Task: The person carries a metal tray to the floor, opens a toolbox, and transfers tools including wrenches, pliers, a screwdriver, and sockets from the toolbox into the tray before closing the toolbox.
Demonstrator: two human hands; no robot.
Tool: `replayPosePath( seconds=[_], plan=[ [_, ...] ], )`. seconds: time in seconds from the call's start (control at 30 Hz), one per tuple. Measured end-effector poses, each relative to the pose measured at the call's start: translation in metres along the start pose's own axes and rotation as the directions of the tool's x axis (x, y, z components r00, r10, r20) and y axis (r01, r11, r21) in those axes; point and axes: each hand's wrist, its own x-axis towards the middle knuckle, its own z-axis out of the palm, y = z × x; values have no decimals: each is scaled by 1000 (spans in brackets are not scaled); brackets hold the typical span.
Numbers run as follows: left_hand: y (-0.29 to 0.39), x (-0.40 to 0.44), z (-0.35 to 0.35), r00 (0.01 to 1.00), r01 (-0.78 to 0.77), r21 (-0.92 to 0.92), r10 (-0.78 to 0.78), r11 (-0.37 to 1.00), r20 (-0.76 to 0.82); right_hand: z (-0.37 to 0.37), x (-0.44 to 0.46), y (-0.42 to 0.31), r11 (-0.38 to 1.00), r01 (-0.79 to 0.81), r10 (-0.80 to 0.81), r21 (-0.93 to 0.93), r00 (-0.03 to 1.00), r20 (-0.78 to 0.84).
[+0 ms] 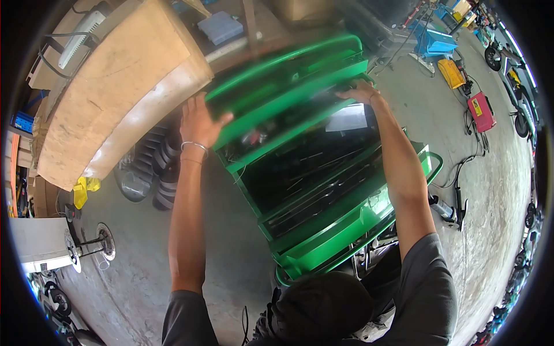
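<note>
A green metal toolbox (323, 242) stands open in the middle, its tiered trays spread apart and its dark inside showing. At the left end of the upper green tray (259, 118) is my left hand (199, 122), fingers up along the edge and thumb apart over it. My right hand (362, 92) is at the right end of that tray, its fingers bent over the rim. A white label (346, 118) lies inside, near my right wrist. Long thin tools, too dark to name, lie in the toolbox.
A large cardboard-covered piece (133, 86) juts in at the upper left. Striped sandals (167, 179) are on the floor beneath it. To the right are a red case (482, 112), a yellow bag (450, 74), a blue box (434, 40) and cables.
</note>
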Motion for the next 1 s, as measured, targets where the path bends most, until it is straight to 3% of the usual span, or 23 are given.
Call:
replayPosePath(
  seconds=[0.07,0.13,0.2,0.43,0.53,0.77,0.83,0.87,0.93,1.0],
  plan=[
    [-1,0,1,1000,0,0,0,1000,-2,1,5,8,999,6,-10,46,997,75],
    [-1,1,2,1000,-5,0,5,1000,-3,6,8,16,998,37,-37,55,999,8],
    [-1,1,1,1000,5,-6,-5,1000,2,7,12,23,961,129,-129,243,992,-17],
    [1,0,2,1000,13,6,-13,1000,0,-10,-19,15,935,177,-168,307,984,-55],
    [-2,-1,6,996,-20,0,20,1000,-83,-10,-22,13,892,228,-213,391,974,-80],
    [2,0,-2,999,21,3,-21,1000,27,-29,-55,-4,823,282,-244,494,960,-141],
    [3,1,-2,999,32,-12,-32,999,30,-30,-75,-14,801,487,-335,349,847,-413],
    [1,1,-1,999,23,-6,-22,1000,28,-30,-85,-17,804,484,-334,346,848,-410],
    [0,0,1,1000,0,-2,0,1000,24,-30,-106,-24,704,632,-391,325,727,-565],
    [-2,1,5,998,-22,8,23,1000,-51,-32,-122,-28,717,648,-415,257,693,-589]
  ],
)
